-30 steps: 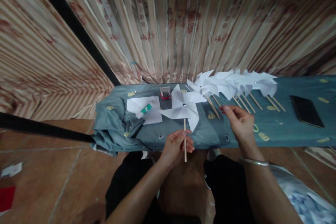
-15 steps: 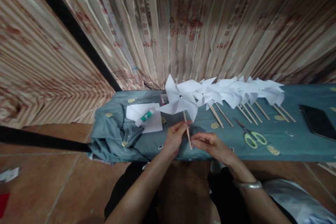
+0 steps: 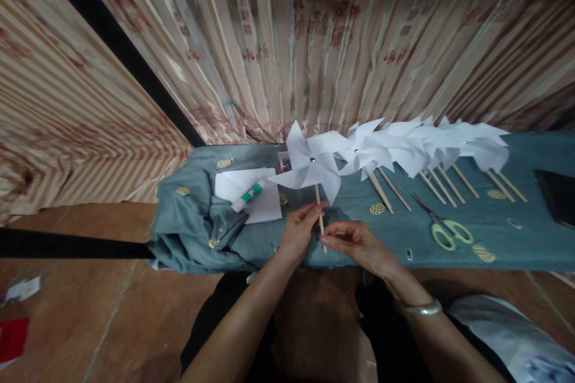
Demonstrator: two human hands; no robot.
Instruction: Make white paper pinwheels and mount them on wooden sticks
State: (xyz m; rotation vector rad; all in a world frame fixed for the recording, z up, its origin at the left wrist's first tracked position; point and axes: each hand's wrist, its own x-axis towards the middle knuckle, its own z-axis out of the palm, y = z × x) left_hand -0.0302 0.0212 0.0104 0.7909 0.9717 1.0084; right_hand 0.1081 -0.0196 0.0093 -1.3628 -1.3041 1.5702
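Note:
A white paper pinwheel (image 3: 305, 175) with a silver pin at its centre stands up in front of me on a thin wooden stick. My left hand (image 3: 300, 230) is closed around the middle of that stick, thumb over it. Lower down, my right hand (image 3: 350, 242) pinches the stick near its bottom end between thumb and fingers. To the right, several more white pinwheels (image 3: 404, 146) lie in an overlapping row, their sticks pointing toward me. Green-handled scissors (image 3: 444, 230) rest with blades partly apart, right of my right hand.
White paper sheets (image 3: 265, 206) lie at the left with a glue stick (image 3: 249, 196) on top. Behind the pinwheel sits a small box (image 3: 284, 161). A dark phone-like slab (image 3: 556, 197) is at the far right of the green cloth (image 3: 359, 257). Pleated curtains (image 3: 278, 42) hang behind.
My right hand has come in to the stick's lower end and now grips it. The left hand keeps its hold. The view has shifted slightly.

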